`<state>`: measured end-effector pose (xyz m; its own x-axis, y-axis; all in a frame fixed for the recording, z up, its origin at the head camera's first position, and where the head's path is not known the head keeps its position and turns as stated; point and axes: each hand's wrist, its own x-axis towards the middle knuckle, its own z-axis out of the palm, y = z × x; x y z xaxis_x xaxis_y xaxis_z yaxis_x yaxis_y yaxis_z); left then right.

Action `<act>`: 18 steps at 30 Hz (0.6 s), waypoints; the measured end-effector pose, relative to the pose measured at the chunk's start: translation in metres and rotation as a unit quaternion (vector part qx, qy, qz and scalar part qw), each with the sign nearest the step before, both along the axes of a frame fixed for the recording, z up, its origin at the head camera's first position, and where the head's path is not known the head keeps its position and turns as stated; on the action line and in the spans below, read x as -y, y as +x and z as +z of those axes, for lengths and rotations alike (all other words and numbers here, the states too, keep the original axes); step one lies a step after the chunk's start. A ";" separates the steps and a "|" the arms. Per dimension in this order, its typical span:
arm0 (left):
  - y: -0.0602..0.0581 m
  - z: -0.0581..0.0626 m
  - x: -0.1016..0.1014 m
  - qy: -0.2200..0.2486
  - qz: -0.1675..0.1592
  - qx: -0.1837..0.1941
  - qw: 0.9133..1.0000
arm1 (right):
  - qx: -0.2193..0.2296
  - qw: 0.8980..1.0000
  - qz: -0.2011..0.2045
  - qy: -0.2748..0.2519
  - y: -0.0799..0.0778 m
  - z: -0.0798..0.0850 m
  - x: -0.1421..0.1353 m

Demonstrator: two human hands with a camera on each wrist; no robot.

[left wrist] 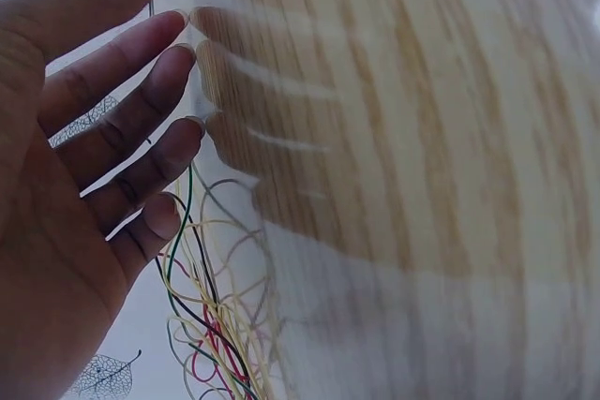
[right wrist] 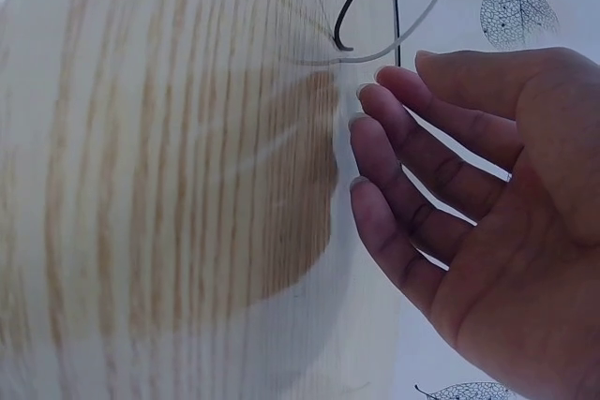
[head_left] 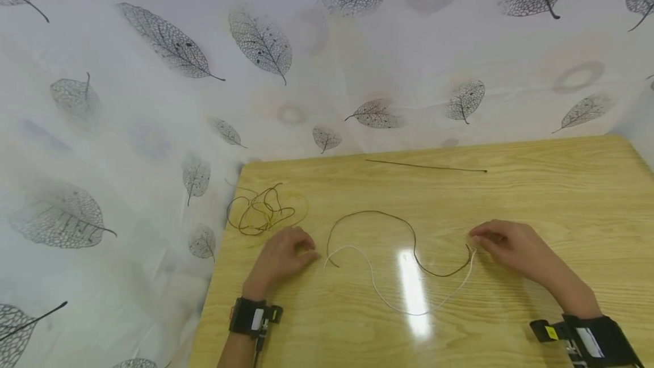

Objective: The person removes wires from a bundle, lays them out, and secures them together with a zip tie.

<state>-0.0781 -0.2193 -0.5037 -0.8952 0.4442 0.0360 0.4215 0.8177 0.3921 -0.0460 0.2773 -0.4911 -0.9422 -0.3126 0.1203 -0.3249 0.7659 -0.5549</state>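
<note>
Two cords lie in wavy curves between my hands: a dark brown cord and, nearer me, a white cord. Left of their ends, my left hand is low over the table with fingers loosely bent and nothing held; the left wrist view shows its fingers spread slightly apart. My right hand is at the cords' right ends, its fingertips right by the white one. In the right wrist view the fingers are relaxed, with the white cord and the brown cord just beyond the fingertips.
A loose tangle of brown and yellow cords lies at the table's left edge, beyond my left hand. One straight dark cord lies near the back edge of the wooden table. Leaf-printed white sheeting hangs behind and at the left.
</note>
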 end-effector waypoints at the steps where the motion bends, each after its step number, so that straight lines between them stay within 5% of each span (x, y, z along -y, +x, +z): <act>1: 0.000 0.001 0.000 0.000 -0.001 0.000 1.000 | -0.007 1.000 0.000 0.001 0.000 0.001 0.000; 12: -0.003 0.002 0.001 0.003 0.006 -0.024 1.000 | -0.024 1.000 0.008 -0.003 -0.004 0.005 0.000; 18: -0.015 0.009 0.015 0.002 0.100 -0.038 0.994 | -0.039 0.999 0.017 -0.004 -0.006 0.011 0.000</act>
<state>-0.0926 -0.2340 -0.4950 -0.9601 0.2578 0.1088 0.2798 0.8861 0.3694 -0.0518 0.2777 -0.4801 -0.9187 -0.3435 0.1950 -0.3933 0.7491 -0.5332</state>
